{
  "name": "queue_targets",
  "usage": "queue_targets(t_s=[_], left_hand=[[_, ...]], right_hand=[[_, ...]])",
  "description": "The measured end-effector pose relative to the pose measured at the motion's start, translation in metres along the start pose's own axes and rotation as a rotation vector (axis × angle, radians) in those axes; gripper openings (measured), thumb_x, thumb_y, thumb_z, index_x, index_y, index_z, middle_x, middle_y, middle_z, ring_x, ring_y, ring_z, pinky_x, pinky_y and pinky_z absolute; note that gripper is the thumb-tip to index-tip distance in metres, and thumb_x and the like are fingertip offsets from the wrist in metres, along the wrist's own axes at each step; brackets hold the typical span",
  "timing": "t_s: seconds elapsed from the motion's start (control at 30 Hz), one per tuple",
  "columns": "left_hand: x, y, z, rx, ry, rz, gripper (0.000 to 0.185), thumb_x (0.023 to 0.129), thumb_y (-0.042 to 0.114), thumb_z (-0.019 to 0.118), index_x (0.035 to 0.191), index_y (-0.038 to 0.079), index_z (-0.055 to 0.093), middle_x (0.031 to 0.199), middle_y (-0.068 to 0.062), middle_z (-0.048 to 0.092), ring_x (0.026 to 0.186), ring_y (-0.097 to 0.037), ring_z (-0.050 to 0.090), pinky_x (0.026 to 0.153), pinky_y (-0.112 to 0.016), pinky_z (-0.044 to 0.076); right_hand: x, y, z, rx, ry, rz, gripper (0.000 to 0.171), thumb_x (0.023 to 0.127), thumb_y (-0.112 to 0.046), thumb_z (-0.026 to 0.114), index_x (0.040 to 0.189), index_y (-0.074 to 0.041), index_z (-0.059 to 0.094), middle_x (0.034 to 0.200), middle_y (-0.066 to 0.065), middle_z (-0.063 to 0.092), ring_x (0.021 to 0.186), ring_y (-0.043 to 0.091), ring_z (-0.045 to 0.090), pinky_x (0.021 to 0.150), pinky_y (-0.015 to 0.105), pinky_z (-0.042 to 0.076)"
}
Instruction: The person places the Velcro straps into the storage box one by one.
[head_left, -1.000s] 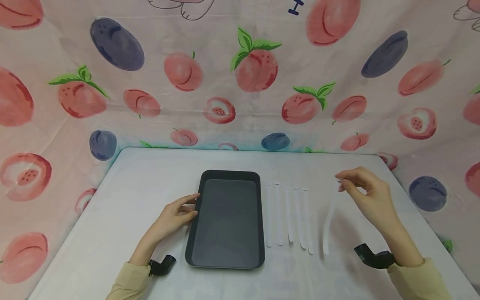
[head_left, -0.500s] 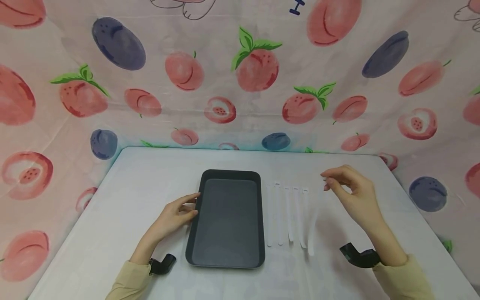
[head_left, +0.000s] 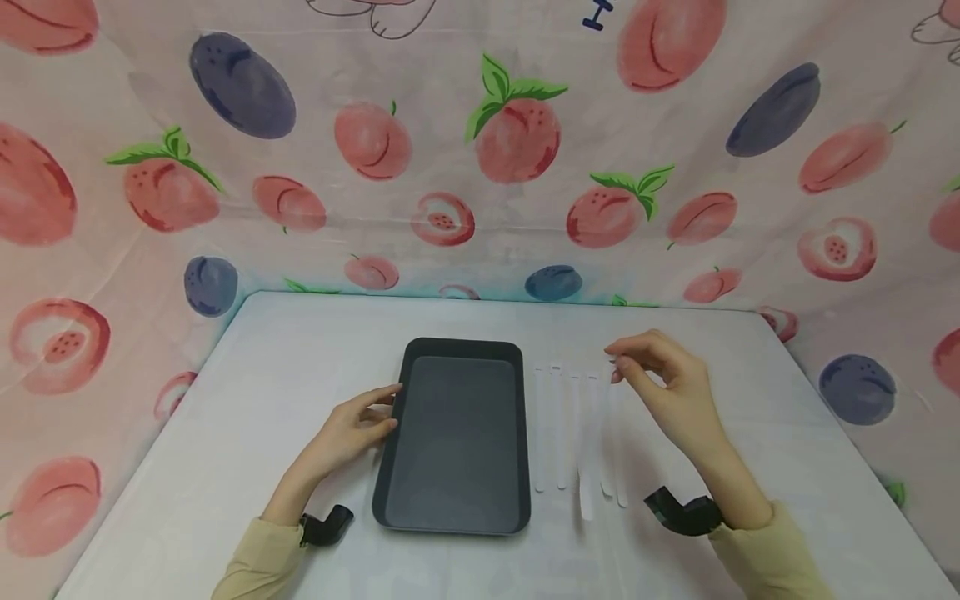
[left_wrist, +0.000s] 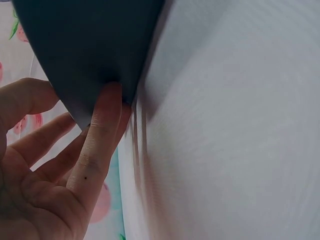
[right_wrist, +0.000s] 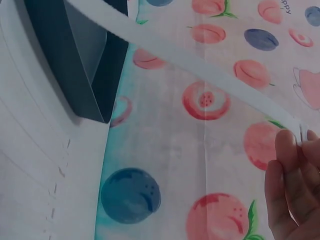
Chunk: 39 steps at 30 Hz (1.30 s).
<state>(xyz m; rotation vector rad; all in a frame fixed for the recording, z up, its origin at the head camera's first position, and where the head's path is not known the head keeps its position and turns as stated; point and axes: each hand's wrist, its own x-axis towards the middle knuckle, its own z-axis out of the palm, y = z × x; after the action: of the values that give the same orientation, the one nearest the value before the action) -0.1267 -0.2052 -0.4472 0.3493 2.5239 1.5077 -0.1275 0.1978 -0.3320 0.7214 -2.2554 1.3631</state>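
A dark grey rectangular baking tray [head_left: 453,450] lies on the white table. My left hand [head_left: 356,429] holds its left edge; in the left wrist view, fingertips [left_wrist: 107,97] touch the outer wall and a digit reaches the rim. My right hand [head_left: 667,387] pinches one end of a white strap [right_wrist: 200,70] between thumb and fingers. The strap dangles, its free end near the table, in front of the row of laid-out straps. Several similar white straps [head_left: 539,433] with slotted far ends lie side by side right of the tray, partly covered by the hanging one.
The white table [head_left: 315,333] ends at the back against a fruit-patterned cloth [head_left: 442,108], which also rises at both sides. Black wrist cameras [head_left: 682,512] sit on both forearms.
My right hand has moved left with the strap, from right of the row to over the laid-out straps, towards the tray. My left hand and the tray have stayed put.
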Motion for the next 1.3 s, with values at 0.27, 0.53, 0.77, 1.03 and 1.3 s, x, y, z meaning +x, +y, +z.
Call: queue_targets(t_s=[0.27,0.53,0.77,1.03,1.3], left_hand=[[-0.002,-0.001,-0.001,0.008,0.003,0.001,0.054,0.093,0.019,0.064,0.144,0.012,0.045,0.138,-0.023,0.051,0.115,-0.036,0.062,0.081,-0.029,0.054],[-0.004,-0.002,-0.002,0.020,0.004,-0.002,0.054,0.093,0.020,0.063,0.144,0.012,0.045,0.138,-0.023,0.051,0.115,-0.036,0.062,0.082,-0.031,0.054],[-0.003,0.000,-0.003,0.033,0.005,-0.002,0.054,0.093,0.020,0.063,0.144,0.012,0.045,0.138,-0.022,0.051,0.115,-0.035,0.062,0.081,-0.029,0.053],[-0.001,0.002,-0.003,0.005,-0.004,-0.002,0.054,0.094,0.020,0.063,0.144,0.012,0.044,0.140,-0.022,0.050,0.115,-0.034,0.062,0.078,-0.024,0.054],[-0.001,0.001,-0.002,0.027,-0.002,-0.002,0.055,0.093,0.021,0.063,0.144,0.012,0.045,0.139,-0.022,0.051,0.115,-0.035,0.062,0.081,-0.029,0.054]], right_hand=[[0.004,-0.004,0.018,0.071,-0.015,0.014,0.018,0.088,0.011,0.058,0.100,0.002,0.068,0.089,0.007,0.062,0.073,0.006,0.063,0.077,0.014,0.051],[0.012,-0.011,0.034,0.140,-0.043,0.030,0.015,0.090,0.007,0.058,0.102,0.003,0.066,0.091,0.014,0.062,0.073,0.008,0.064,0.076,0.017,0.052],[0.024,-0.016,0.054,0.193,-0.049,0.058,0.016,0.091,0.004,0.058,0.102,-0.002,0.069,0.089,0.005,0.064,0.071,0.011,0.064,0.073,0.020,0.053],[0.039,-0.020,0.077,0.230,-0.083,0.100,0.014,0.092,0.000,0.059,0.102,-0.003,0.068,0.092,0.013,0.066,0.072,0.010,0.066,0.075,0.023,0.053],[0.048,-0.015,0.100,0.265,-0.137,0.177,0.014,0.093,-0.004,0.060,0.103,-0.002,0.068,0.095,0.016,0.068,0.071,0.014,0.068,0.073,0.024,0.053]])
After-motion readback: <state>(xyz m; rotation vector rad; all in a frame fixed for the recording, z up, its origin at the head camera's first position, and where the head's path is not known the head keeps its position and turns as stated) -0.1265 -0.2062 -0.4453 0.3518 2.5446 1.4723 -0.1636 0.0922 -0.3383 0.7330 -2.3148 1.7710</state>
